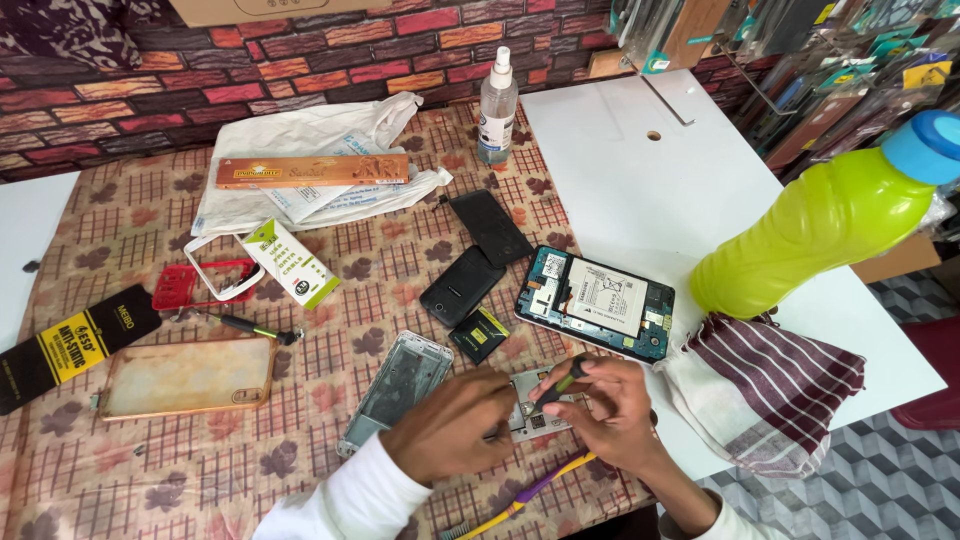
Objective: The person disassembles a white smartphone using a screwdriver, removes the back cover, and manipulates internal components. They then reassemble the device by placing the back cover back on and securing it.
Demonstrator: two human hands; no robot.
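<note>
My left hand (450, 422) presses down on a small grey phone board (535, 412) at the near edge of the table. My right hand (605, 405) grips a small dark screwdriver (560, 383), its tip down on that board. A silver phone frame (398, 385) lies just left of my left hand. An opened phone with its white battery showing (597, 303) lies just beyond my right hand. A small loose battery (479, 335) and a black phone (461, 285) lie beyond the board.
A lime bottle with a blue cap (830, 220) lies on a striped cloth (775, 385) at right. A purple and yellow toothbrush (520, 500) is near my wrists. A clear phone case (187, 377), another screwdriver (255, 328), boxes, a plastic bag and a spray bottle (497, 105) are spread over the patterned tablecloth.
</note>
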